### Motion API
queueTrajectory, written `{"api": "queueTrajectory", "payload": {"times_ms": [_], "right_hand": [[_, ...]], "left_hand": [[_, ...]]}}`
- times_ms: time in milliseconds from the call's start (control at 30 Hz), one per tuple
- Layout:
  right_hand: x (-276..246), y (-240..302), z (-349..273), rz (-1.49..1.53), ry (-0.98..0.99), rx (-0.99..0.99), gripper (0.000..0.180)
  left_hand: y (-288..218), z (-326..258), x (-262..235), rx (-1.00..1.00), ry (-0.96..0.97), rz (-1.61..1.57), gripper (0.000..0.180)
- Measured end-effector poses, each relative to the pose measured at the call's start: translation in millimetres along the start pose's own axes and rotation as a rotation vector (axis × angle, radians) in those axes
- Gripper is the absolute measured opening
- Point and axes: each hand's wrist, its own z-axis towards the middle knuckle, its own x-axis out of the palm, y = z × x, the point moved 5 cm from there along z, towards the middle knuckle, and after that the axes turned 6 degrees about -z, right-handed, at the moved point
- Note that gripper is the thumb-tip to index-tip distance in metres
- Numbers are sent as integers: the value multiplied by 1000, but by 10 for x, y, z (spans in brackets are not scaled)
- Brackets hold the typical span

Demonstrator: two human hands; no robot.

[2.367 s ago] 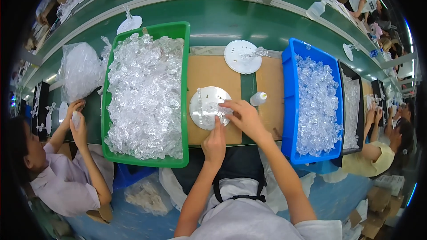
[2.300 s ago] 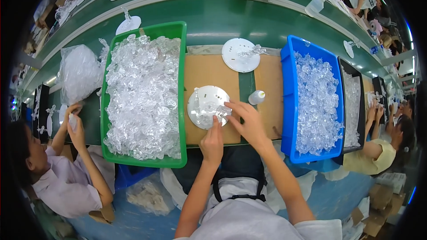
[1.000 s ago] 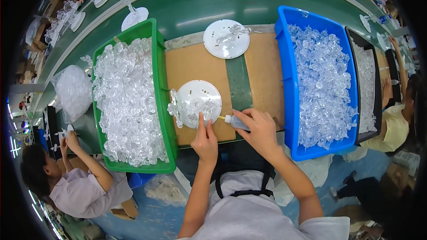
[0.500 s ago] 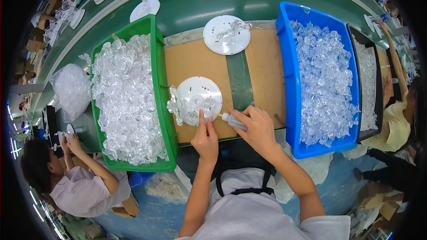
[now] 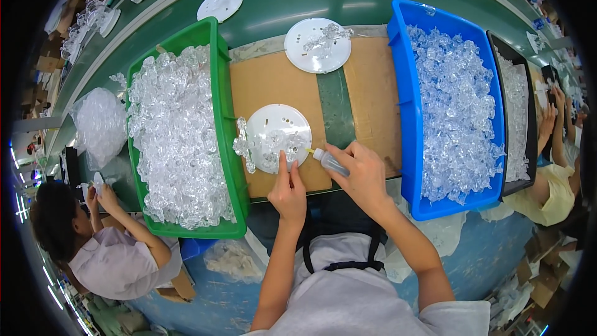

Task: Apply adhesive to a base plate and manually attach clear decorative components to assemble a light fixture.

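From my remote seat I take the white disc (image 5: pixel 278 137) on the brown cardboard mat (image 5: pixel 273 87) as my marker. Nearest me, my left hand (image 5: pixel 287 190) lies at the disc's near edge, its forefinger stretched out and pressing on the rim while the other fingers curl loosely, gripping nothing. Just right of the disc, my right hand (image 5: pixel 362 174) is closed around a small clear squeeze bottle (image 5: pixel 329 162), whose yellowish tip touches the disc's right edge. Clear crystal pieces (image 5: pixel 249 146) sit clustered on the disc's left side and overhang it. Left of the disc stands a green bin (image 5: pixel 219 87) heaped with clear plastic pieces; well to the right stands a blue bin (image 5: pixel 404 112) filled with the same. Beyond the disc, at the mat's far edge, lies a second white disc (image 5: pixel 317 46) with a few clear pieces on it. Far left of the marker, a seated person (image 5: pixel 106 255) works beside a clear plastic bag (image 5: pixel 99 124).
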Motion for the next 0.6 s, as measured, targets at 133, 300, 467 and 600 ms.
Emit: {"api": "queueTrajectory", "payload": {"times_ms": [133,300,467,600], "right_hand": [[-12,-6,10,-4,-22,11,40],[-14,-11,4,-1,-31,-2,39],[-13,-27,-48,13,-8,-32,40],[-66,19,-49,-3,-14,-33,41]], "left_hand": [[-8,0,0,32,-38,-34,35],[3,-7,-3,-3,2,-3,34],[-35,-3,-4,29,-47,-50,35],[-9,1,-13,-15,21,3,34]]}}
